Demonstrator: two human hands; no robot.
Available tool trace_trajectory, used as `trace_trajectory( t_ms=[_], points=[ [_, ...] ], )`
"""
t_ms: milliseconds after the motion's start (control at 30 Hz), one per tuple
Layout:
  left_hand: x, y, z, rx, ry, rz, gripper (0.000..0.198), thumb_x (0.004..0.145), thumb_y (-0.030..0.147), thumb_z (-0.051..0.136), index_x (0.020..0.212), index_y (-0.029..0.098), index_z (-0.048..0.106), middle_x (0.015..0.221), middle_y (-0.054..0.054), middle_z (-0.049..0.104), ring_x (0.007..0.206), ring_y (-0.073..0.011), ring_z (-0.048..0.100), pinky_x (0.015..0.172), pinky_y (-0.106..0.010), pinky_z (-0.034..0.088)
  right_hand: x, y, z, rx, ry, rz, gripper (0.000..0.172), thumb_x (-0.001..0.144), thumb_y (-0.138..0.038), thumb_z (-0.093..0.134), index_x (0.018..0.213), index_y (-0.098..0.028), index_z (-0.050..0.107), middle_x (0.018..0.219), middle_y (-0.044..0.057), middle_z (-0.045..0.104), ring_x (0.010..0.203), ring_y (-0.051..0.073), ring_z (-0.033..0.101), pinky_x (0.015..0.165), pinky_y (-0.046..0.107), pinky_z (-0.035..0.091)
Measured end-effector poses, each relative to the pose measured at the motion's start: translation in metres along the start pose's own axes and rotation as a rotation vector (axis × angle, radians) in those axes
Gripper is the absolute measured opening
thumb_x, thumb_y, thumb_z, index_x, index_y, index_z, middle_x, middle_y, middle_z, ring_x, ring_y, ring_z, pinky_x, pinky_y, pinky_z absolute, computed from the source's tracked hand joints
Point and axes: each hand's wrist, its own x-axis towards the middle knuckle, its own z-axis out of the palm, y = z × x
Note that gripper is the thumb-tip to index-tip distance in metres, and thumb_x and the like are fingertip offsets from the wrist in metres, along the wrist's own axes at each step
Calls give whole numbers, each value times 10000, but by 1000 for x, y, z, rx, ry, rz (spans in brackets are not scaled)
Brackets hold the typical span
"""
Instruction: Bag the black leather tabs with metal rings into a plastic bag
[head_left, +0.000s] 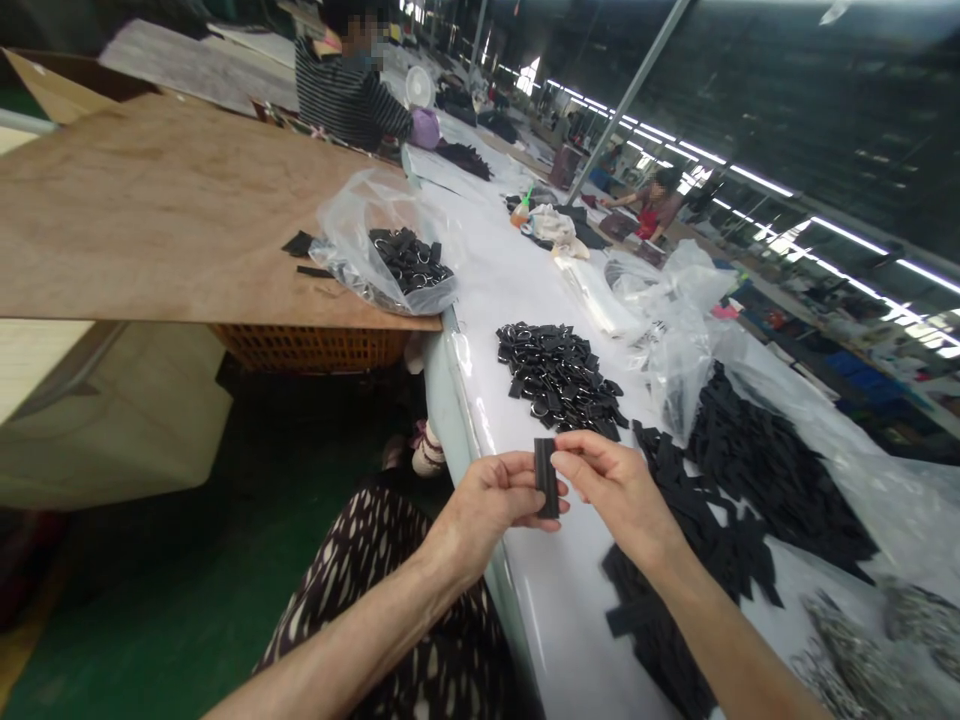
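Between my hands is a short black strip [547, 480], held upright over the near edge of the white table. My left hand [501, 500] is closed on it, the thumb in front and fingers behind. My right hand [611, 485] pinches its upper right edge between thumb and fingertips. Just beyond lies a pile of black tabs with metal rings [559, 375]. Loose black strips [705, 530] are spread under and beside my right forearm, and more strips [772, 470] fill an open clear bag. Whether a ring sits on the held strip I cannot make out.
A clear bag [352, 225] of ringed tabs rests at the brown board's [187, 220] corner. Metal rings [855, 640] lie at lower right. An orange basket [315, 348] is under the board. A person in a striped top [341, 95] works farther along the white table [487, 250].
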Motion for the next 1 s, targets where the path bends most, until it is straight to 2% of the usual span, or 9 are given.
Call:
trace_trajectory(
  t_ms=[67, 167, 400, 567, 700, 800, 900, 1000],
  points=[
    [1, -2, -2, -5, -14, -3, 317, 627, 94, 662, 940, 124, 703, 788, -87, 697, 735, -180, 641, 682, -278, 526, 4, 1, 2, 15, -17, -16, 142, 780, -340, 595, 787, -200, 618, 631, -34, 550, 554, 121, 473, 500, 232, 371],
    [2, -5, -6, -13, -52, 0, 337, 609, 58, 661, 934, 130, 709, 828, -84, 697, 776, -164, 626, 705, -245, 515, 9, 4, 3, 59, -22, -27, 164, 775, -326, 594, 687, -189, 572, 564, -51, 490, 514, 104, 435, 488, 222, 357],
    [1, -8, -10, -76, -136, -95, 320, 663, 71, 635, 975, 113, 691, 992, -118, 678, 748, -148, 658, 687, -222, 533, 12, 14, -1, 219, 5, 8, 171, 789, -341, 615, 737, -191, 552, 476, -73, 469, 439, 90, 433, 446, 202, 356],
    [2, -8, -5, -154, -87, -144, 216, 721, 181, 649, 908, 82, 689, 925, -133, 679, 680, -164, 675, 607, -217, 540, 7, 14, 0, 212, 31, -31, 150, 811, -329, 608, 767, -193, 566, 486, -54, 535, 438, 109, 495, 471, 224, 406],
    [4, -12, -2, -218, -46, -151, 245, 713, 275, 703, 862, 82, 684, 827, -118, 687, 654, -186, 680, 578, -236, 541, 3, 12, 1, 227, 56, -42, 137, 812, -325, 607, 768, -199, 573, 492, -51, 549, 436, 121, 513, 492, 245, 426],
    [5, -15, -3, -311, -10, -204, 238, 755, 300, 674, 835, 76, 682, 807, -120, 691, 633, -175, 674, 562, -233, 542, 1, 15, 1, 248, 57, -50, 119, 812, -315, 609, 783, -203, 584, 517, -51, 546, 467, 120, 511, 526, 251, 428],
    [6, -16, -5, -416, -17, -294, 180, 799, 208, 615, 844, 46, 679, 764, -111, 679, 598, -138, 651, 571, -219, 546, 2, 24, -1, 292, 6, -87, 85, 810, -293, 626, 810, -209, 612, 553, -56, 510, 516, 106, 470, 538, 235, 393],
    [6, -16, -8, -429, -39, -305, 98, 729, 79, 644, 809, 34, 679, 696, -75, 646, 550, -99, 610, 544, -182, 531, 3, 31, -1, 382, -73, -96, 80, 816, -297, 631, 846, -223, 633, 568, -58, 462, 518, 96, 392, 520, 230, 335]
  ],
)
